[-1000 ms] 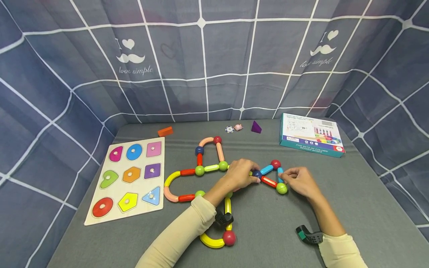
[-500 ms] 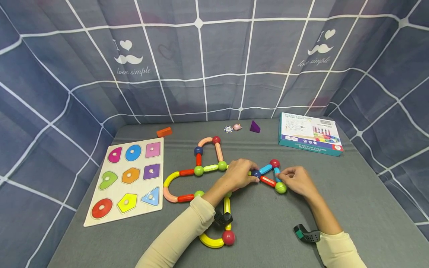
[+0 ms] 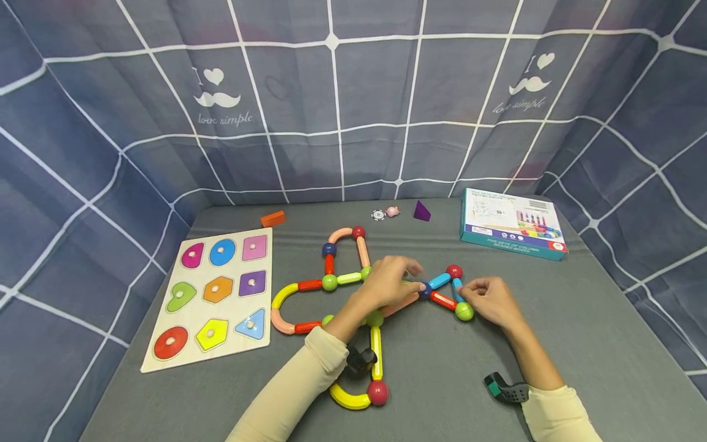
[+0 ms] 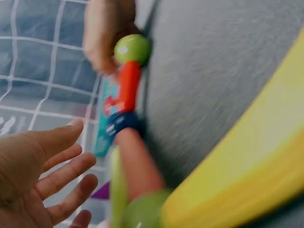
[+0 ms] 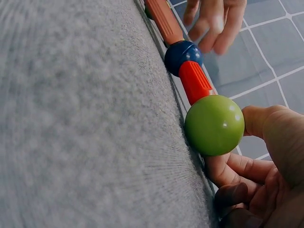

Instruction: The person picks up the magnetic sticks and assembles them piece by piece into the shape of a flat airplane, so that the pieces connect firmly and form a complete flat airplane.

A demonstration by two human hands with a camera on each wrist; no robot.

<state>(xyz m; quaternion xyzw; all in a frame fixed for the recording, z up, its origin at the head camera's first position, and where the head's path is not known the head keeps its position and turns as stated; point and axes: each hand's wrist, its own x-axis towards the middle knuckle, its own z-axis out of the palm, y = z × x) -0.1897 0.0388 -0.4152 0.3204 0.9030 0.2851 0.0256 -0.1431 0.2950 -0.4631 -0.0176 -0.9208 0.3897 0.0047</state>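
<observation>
A chain of coloured magnetic rods and balls lies on the grey table. Its right end is a triangle: dark blue ball [image 3: 424, 290], red ball [image 3: 455, 271], green ball [image 3: 464, 311], joined by blue rods and a red rod [image 3: 443, 300]. My right hand [image 3: 493, 301] pinches the blue rod [image 3: 457, 290] between the red and green balls; the green ball hides part of that grip in the right wrist view. Over the chain beside the dark blue ball is my left hand [image 3: 389, 282]. Its fingers spread loosely around nothing in the left wrist view, apart from the salmon rod [image 4: 137, 161].
A shape puzzle board [image 3: 234, 294] lies at left. Along the back are an orange block [image 3: 273, 218], a poker chip [image 3: 378, 215], a small pink pig [image 3: 392, 211], a purple wedge [image 3: 422, 211] and a flat toy box [image 3: 512, 222]. A curtain hangs behind.
My left hand has loosened from beside the dark blue ball and drawn slightly back to the left, uncovering the salmon rod. The right hand stays at the blue rod.
</observation>
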